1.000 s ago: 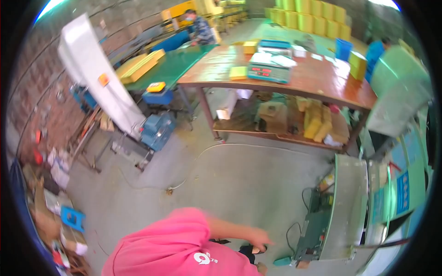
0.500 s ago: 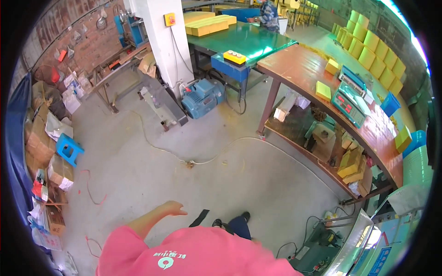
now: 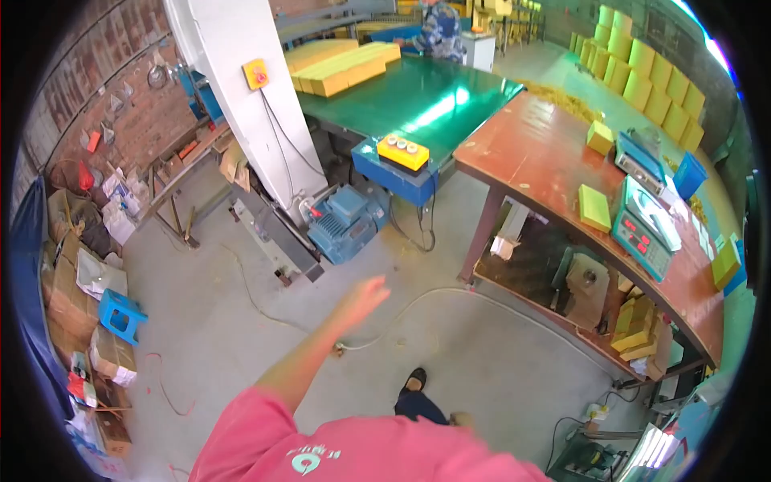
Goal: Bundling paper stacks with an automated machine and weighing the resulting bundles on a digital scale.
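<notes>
My left hand [image 3: 363, 304] reaches forward over the grey floor with its arm stretched out. Its fingers extend loosely, slightly blurred, and nothing shows in them. Closest to it in the picture are the blue electric motor [image 3: 347, 225] and a pale hose [image 3: 434, 291] lying on the floor. Only a small bit of my right hand [image 3: 462, 419] peeks out beside my dark trouser leg; its fingers cannot be made out. One black shoe [image 3: 415, 379] shows below.
Ahead stands a green-topped conveyor table [image 3: 438, 92] carrying yellow blocks [image 3: 347, 71] and a yellow button box [image 3: 403, 151]. To the right, a brown table [image 3: 534, 136] holds digital scales [image 3: 645, 233]. A white pillar [image 3: 241, 88] rises at left; cartons and a blue stool [image 3: 123, 316] line the left side. A person [image 3: 440, 32] is at the back.
My left hand has swung forward and up in the picture. The tables, motor and pillar appear larger and nearer. One shoe now shows more fully.
</notes>
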A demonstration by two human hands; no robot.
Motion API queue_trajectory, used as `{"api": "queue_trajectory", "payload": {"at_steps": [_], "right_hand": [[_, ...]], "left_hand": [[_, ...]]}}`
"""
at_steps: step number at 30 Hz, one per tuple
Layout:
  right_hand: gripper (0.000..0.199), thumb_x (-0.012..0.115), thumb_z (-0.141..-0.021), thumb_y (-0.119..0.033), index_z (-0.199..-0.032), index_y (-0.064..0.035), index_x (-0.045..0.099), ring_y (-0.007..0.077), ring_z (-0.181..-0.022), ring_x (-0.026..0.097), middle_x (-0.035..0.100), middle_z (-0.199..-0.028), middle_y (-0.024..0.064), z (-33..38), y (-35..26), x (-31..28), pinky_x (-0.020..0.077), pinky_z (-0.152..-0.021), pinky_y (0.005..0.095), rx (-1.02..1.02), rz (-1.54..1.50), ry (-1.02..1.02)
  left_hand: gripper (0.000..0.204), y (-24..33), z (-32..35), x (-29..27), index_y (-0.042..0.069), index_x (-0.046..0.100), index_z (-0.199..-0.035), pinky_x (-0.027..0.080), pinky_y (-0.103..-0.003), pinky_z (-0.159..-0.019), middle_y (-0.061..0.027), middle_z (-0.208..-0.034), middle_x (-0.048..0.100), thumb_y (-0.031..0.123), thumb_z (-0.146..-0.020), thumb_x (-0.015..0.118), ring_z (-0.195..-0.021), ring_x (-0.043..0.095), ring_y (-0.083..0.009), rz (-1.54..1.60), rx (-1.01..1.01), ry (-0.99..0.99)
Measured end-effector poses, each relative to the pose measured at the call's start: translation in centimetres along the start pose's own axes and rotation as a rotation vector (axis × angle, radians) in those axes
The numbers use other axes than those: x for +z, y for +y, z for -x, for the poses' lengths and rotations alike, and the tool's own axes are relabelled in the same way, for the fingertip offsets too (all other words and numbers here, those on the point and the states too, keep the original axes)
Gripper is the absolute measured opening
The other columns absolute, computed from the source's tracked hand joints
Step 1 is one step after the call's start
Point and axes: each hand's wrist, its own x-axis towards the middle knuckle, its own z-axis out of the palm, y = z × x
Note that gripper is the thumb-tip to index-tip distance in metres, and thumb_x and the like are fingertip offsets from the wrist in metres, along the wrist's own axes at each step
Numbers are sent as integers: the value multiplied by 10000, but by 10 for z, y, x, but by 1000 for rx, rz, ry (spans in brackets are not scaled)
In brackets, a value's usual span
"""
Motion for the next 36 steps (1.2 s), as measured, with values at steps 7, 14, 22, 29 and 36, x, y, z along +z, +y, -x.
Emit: {"api": "queue_trajectory", "payload": {"at_steps": [7, 14, 22, 29, 36], "right_hand": [[368, 567, -908, -170, -1227, 12, 581, 165, -742, 641, 680, -914, 107, 11, -334, -84, 504, -632, 285, -505, -150, -72], [376, 527, -916, -64, -1284, 12, 543, 138, -819, 640, 669, -992, 87, 54, -568, -91, 503, -712, 267, -922, -168, 59], [344, 496, -945, -42, -1279, 17, 555, 159, -866, 655, 669, -1020, 96, 61, -694, -85, 518, -784, 277, -938, -229, -123], [228, 475, -958, -7, -1118, 15, 636, 167, -822, 666, 678, -954, 87, 45, -745, -102, 532, -762, 293, -1094, -497, -11], [201, 481, -962, 19, -1081, 10, 643, 138, -862, 643, 669, -958, 64, 20, -769, -153, 512, -807, 273, -1181, -465, 38]], "left_hand": [[494, 61, -217, -42, 19, 590, -1240, 501, -388, -763, -142, -955, 643, 293, -838, 677, -904, 638, -288, -103, 147, 120], [603, 35, -343, -26, 90, 533, -1276, 509, -425, -791, -142, -1078, 542, 218, -737, 771, -974, 587, -338, -405, 329, 293], [452, 28, -369, -46, 77, 554, -1186, 499, -419, -676, -117, -989, 573, 128, -767, 715, -878, 620, -312, -489, 437, 223], [418, 25, -379, -54, 81, 526, -1258, 474, -407, -496, -92, -707, 630, 126, -844, 559, -624, 647, -282, -552, 401, 40], [379, 33, -373, -38, 57, 528, -1241, 480, -405, -489, -90, -694, 639, 129, -869, 530, -616, 654, -276, -603, 248, 74]]}}
